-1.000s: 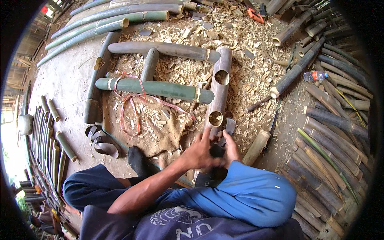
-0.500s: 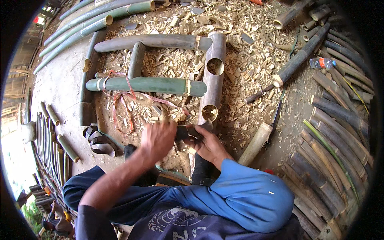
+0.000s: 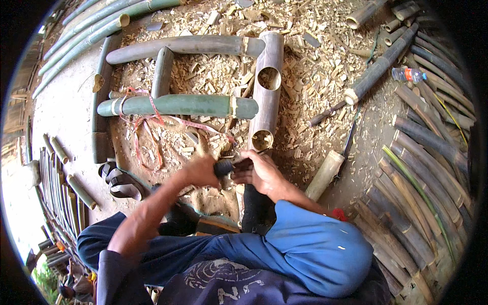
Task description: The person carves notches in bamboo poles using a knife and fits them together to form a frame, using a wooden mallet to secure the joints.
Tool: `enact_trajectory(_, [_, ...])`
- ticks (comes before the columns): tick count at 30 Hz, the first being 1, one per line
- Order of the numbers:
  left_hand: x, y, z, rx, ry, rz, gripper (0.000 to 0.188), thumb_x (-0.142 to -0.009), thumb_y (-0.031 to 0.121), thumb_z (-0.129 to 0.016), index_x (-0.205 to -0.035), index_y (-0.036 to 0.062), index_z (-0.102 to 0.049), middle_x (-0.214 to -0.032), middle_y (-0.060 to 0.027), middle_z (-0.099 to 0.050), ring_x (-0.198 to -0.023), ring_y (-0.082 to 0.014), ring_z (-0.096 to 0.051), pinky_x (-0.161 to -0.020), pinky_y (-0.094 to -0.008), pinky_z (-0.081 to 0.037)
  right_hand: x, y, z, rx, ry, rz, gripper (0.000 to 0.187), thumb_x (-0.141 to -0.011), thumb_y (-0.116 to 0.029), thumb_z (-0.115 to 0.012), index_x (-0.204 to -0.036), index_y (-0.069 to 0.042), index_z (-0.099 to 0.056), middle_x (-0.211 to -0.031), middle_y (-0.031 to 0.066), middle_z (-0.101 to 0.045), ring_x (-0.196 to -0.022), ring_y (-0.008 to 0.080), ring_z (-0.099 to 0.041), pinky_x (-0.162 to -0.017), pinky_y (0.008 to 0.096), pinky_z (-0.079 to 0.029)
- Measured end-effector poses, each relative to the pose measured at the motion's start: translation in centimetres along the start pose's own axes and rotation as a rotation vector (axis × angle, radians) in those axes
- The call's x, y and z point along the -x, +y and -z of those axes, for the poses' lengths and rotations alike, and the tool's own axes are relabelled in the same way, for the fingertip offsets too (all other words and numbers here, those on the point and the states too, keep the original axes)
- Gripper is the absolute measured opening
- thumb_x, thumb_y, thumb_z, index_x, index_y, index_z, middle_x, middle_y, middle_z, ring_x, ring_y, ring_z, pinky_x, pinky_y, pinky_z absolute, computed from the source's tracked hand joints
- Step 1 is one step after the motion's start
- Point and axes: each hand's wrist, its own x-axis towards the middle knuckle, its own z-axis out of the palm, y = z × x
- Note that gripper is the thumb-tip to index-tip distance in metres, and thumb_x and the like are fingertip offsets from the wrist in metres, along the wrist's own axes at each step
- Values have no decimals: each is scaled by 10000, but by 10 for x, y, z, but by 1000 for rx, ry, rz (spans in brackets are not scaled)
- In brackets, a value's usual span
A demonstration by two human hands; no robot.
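Currently, left hand [image 3: 202,172]: clenched on dark object [image 3: 223,168].
Right hand [image 3: 262,175]: fingers part-curled near it; grip cannot be told.
Dark object: between hands.
Frame [image 3: 267,109]: directly ahead, over chips [image 3: 305,86].
Tape [image 3: 195,124]: draped across frame.
Pole [image 3: 325,176]: right of right hand.

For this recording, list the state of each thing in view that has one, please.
Left hand, curled round the dark object, blurred
Dark object, held, kind unclear
Right hand, beside it, grip unclear
Post, two round holes cut in it
Tape, loose, draped over the green bar
Bottle, on its side, capped
Footwear, unworn
Chips, scattered
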Motion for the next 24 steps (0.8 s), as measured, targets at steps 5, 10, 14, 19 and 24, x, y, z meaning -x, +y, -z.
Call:
enact_trajectory(5, [12,104,-127,428,252,168,518,-779,278,-763,-1065,-124,-606,-931,-313,-713,-916,-445,-725,-834,-474,-601,15,-35,48,756,194,-59,355,-925,-338,-614,-995,9,-634,-835,152,-698,-554,258,-668,-408,371,-531])
enact_trajectory(10, [35,78,-71,-135,348,72,316,-872,187,-684,-1037,-42,-543,-824,-243,-707,-762,-370,-739,-643,-450,-606,15,-10,48,227,8,27,298,-997,-280,-607,-1130,-19,-663,-1053,149,-711,-846,279,-709,-715,410,-615])
enact_trajectory(14, [73,103,50,-720,328,-79,181,-803,85,-731,-953,3,-669,-895,-162,-751,-821,-278,-759,-683,-367,-598,-1,30,22,-456,-487,32,388,-1063,-312,-544,-1292,-2,-592,-1195,191,-695,-1066,325,-707,-904,402,-610])
enact_trajectory(19, [58,105,88,-714,281,-237,96,-698,95,-724,-765,26,-723,-799,-179,-732,-829,-348,-742,-729,-441,-594,4,25,1,-607,-308,41,341,-1071,-270,-520,-1213,33,-584,-1139,217,-683,-985,352,-721,-862,377,-650])
enact_trajectory(24, [53,78,50,-475,207,-137,202,-692,87,-646,-847,-29,-703,-835,-255,-714,-865,-415,-724,-793,-493,-584,14,16,8,-338,-158,57,316,-1046,-218,-523,-1133,66,-633,-1060,197,-712,-968,325,-727,-840,404,-641])
